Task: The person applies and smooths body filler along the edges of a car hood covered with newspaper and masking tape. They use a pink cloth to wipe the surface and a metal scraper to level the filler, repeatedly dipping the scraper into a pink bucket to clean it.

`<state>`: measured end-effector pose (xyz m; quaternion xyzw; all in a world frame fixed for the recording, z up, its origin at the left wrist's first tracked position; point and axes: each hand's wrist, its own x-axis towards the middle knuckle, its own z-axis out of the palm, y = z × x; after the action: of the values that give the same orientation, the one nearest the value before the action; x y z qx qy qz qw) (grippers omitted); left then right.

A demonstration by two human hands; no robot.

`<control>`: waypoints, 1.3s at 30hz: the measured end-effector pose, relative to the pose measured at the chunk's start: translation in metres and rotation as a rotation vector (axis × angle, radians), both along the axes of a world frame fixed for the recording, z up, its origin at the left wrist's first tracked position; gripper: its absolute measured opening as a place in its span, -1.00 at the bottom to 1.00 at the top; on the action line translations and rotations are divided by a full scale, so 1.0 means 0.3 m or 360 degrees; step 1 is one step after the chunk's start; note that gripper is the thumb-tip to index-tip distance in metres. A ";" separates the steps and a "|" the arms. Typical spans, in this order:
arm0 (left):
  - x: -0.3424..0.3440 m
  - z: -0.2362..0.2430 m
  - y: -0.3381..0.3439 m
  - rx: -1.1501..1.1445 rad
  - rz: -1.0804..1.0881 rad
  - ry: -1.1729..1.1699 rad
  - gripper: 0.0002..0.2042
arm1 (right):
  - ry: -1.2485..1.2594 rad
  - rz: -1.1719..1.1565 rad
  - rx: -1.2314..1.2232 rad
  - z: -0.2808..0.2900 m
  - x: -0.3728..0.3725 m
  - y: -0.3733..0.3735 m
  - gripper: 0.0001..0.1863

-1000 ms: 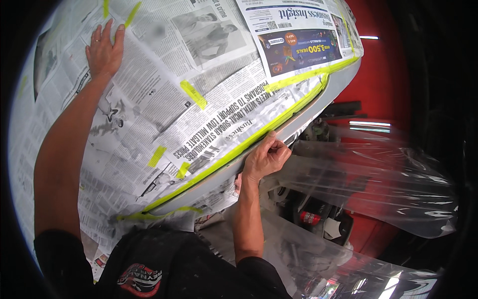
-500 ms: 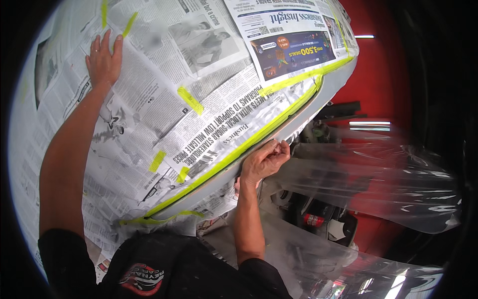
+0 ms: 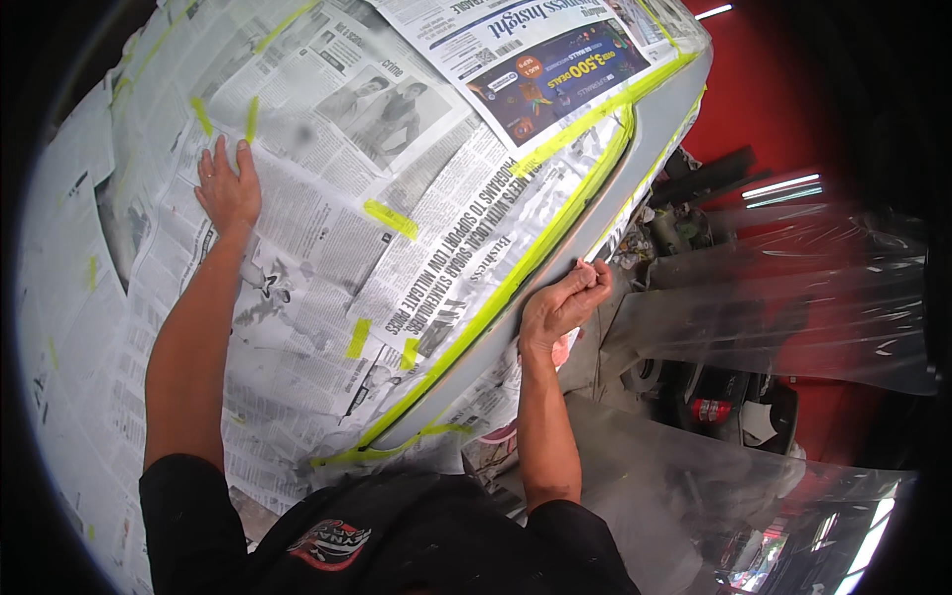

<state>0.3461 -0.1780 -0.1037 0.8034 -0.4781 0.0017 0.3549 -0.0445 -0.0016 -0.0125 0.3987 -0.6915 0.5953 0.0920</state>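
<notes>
A curved vehicle body is covered in newspaper (image 3: 327, 248) held by strips of yellow tape (image 3: 390, 218). My left hand (image 3: 228, 188) lies on the paper at upper left, fingers stretched, just below two short tape strips. A grey trim strip (image 3: 653, 119), bordered by yellow tape, runs diagonally down the right side. At its outer edge my right hand (image 3: 560, 312) is closed, thumb and fingertips pinched round something small and pale that I cannot make out.
Clear plastic sheeting (image 3: 754, 307) hangs at the right over a dark bin (image 3: 739, 416) with mixed items and a red surface (image 3: 773, 99). Dark bar-like pieces (image 3: 704, 174) lie beyond the trim.
The view has shifted, tilting the covered body. My right thumb has moved from atop the trim to its outer edge, pinching. My left hand stays spread on the paper.
</notes>
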 end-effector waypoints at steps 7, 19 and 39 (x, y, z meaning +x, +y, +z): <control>-0.010 0.010 0.005 -0.0016 -0.0017 0.0040 -0.34 | -0.0039 0.0030 -0.0070 -0.032 -0.020 -0.009 -0.71; -0.014 0.007 0.001 -0.0107 -0.0080 0.0096 -0.31 | 0.0052 0.0074 -0.0011 -0.006 -0.003 -0.005 -0.66; -0.010 0.027 0.004 0.0078 0.0003 0.0035 -0.39 | 0.0005 0.0043 0.0154 0.147 -0.178 -0.171 -0.65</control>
<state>0.3430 -0.1768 -0.0958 0.8123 -0.4733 -0.0184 0.3404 -0.0980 -0.0530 0.0317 0.4128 -0.7139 0.5617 0.0657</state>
